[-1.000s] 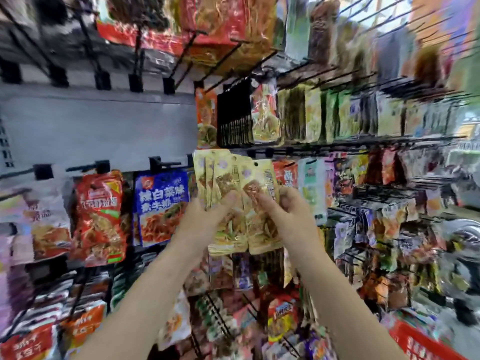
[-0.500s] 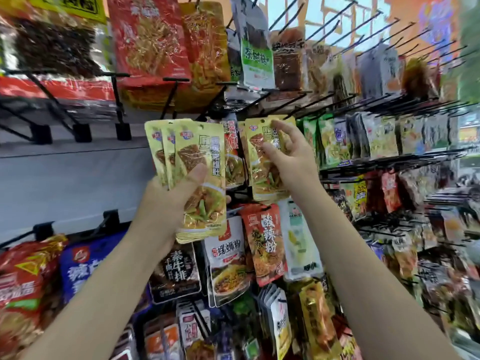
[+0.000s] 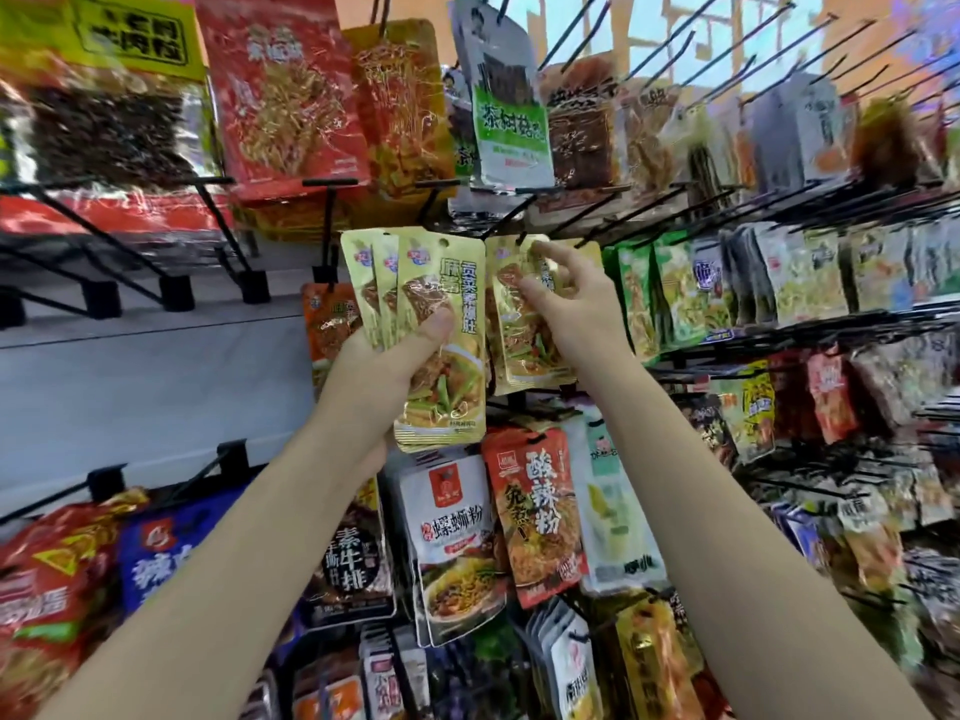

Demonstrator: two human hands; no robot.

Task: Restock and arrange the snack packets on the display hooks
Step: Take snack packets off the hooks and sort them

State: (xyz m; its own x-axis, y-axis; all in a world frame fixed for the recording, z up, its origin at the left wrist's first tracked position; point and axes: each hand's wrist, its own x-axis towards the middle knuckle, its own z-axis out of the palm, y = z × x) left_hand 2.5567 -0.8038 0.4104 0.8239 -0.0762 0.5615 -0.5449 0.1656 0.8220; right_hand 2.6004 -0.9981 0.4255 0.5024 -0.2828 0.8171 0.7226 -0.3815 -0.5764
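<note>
Between crowded hooks (image 3: 511, 220), left hand (image 3: 382, 379) gripping gold packets (image 3: 439, 330), right hand (image 3: 576, 298) pinching one packet (image 3: 519, 324).

"酸辣粉" on red packet (image 3: 535, 517)

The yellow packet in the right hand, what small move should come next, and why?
Probably slide the yellow packet further back along the black hook. The right hand pinches it near the top, right at the hook's tip, though whether the hole is already threaded is unclear. The left hand holds a fan of matching packets waiting to follow.
</note>
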